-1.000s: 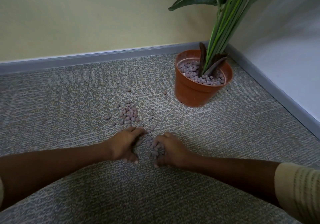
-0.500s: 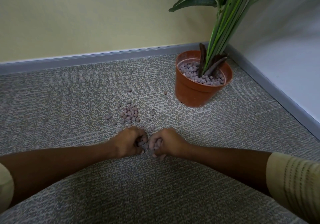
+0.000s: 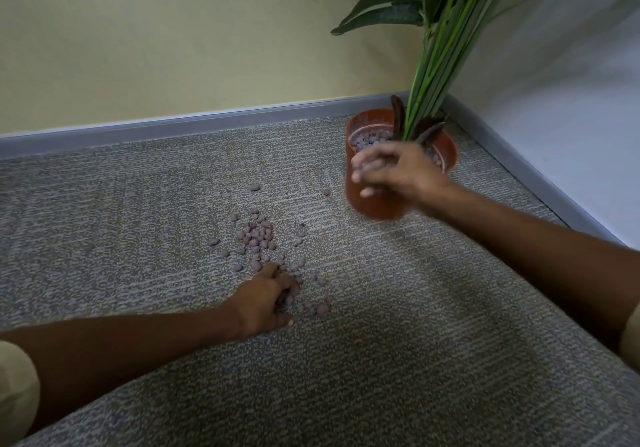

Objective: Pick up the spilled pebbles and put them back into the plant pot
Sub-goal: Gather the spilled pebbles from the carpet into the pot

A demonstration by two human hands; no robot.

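Head view, looking down at a grey carpet (image 3: 398,360) in a room corner. At the lower left of the frame the left hand (image 3: 265,299) rests knuckles-up on the carpet, its fingers (image 3: 289,285) curled down narrowly over a few of the spilled pebbles (image 3: 258,235); whether they actually pinch any I cannot tell, since the fingertips are tucked under. More loose pebbles lie just to the right of that hand and in a denser cluster above it, near the middle of the frame, with a few strays farther up.

At the upper right the right hand (image 3: 394,171) hovers, motion-blurred, over the near rim of the orange plant pot (image 3: 450,155), palm down with the fingers loosely spread and bent, partly open. Whether it holds pebbles cannot be told from the blur. The pot stands on the carpet in the corner, against the grey skirting board (image 3: 207,126), well apart from the spill, and is filled with the same pebbles around the green plant (image 3: 440,48) stems.
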